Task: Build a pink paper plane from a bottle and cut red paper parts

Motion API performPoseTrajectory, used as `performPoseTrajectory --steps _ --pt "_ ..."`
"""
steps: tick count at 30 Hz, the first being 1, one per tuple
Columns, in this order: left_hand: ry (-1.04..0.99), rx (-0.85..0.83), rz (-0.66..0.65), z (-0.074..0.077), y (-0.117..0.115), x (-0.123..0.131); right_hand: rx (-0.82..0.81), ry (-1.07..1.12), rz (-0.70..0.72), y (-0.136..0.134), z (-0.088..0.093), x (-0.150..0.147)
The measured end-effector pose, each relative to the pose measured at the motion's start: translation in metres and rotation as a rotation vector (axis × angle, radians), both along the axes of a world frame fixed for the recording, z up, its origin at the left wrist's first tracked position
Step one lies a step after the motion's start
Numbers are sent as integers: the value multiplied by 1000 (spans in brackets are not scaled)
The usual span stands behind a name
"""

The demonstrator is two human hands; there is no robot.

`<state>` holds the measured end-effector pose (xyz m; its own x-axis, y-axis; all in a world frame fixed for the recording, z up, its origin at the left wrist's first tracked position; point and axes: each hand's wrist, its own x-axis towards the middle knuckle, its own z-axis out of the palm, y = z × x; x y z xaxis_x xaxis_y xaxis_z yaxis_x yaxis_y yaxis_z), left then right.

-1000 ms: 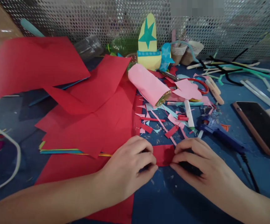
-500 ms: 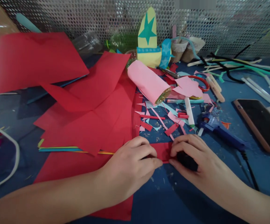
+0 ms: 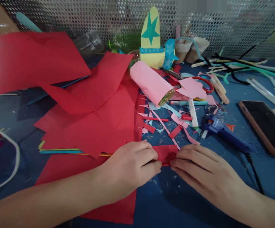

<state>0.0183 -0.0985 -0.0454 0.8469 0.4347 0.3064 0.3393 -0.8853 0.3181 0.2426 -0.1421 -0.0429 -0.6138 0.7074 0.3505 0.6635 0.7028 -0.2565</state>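
Red strip (image 3: 167,154): lower centre of the frame, flat on the blue tabletop (image 3: 156,212), spanning the gap between both hands.
Left hand (image 3: 132,167): fingers curled, thumb and fingertips drawn together on the strip's left end.
Right hand (image 3: 199,169): fingers side by side, tips closed down on the strip's right end.
Red sheets (image 3: 80,129): loosely piled, left half of the frame.
Pink-wrapped tube (image 3: 151,83): upper centre, lying aslant beside the pile.
Glue gun (image 3: 232,136): right of centre, cord leading toward lower right.
Phone (image 3: 266,126): right edge of the frame, screen dark.
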Motion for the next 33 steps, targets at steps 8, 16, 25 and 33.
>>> performPoseTrajectory --steps 8,16,25,33 --pt "10 268 -84 -3 -3 -1 56 -27 24 -1 -1 3" --pt "45 190 -78 -3 -2 0 179 -71 32 -3 -6 0" --pt "21 53 -60 -7 -2 1 159 -134 9 0 -5 -3" --pt "41 -22 -37 -15 0 3 93 -57 43 0 0 2"
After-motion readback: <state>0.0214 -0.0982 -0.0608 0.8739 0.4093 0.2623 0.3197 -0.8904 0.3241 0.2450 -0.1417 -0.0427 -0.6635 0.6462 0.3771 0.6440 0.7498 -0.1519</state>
